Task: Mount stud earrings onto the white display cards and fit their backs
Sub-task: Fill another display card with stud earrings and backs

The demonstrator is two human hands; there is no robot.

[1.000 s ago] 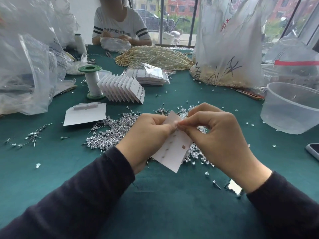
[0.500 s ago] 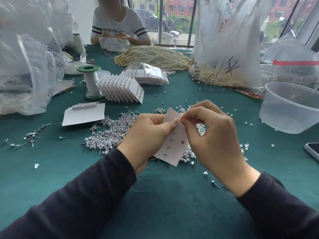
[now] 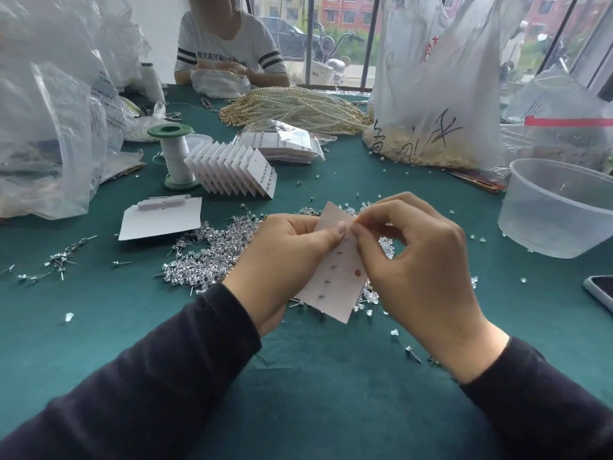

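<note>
Here, your hands meet over the right side of the pile of silver stud earrings (image 3: 205,257). Your left hand (image 3: 285,260) grips a tilted white display card (image 3: 335,287), thumb pressed on its face; your right hand (image 3: 424,270) pinches the card's upper part, anything between those fingertips too small to tell. A clear plastic tub (image 3: 557,210) stands well right of the pile.

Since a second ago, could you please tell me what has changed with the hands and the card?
The white card rose slightly, both hands lifting with it. The left hand keeps its grip on the card; the right hand keeps pinching at its upper edge. Nothing was picked up or released. Stud pile, fanned cards and plastic tub stayed put.
</note>
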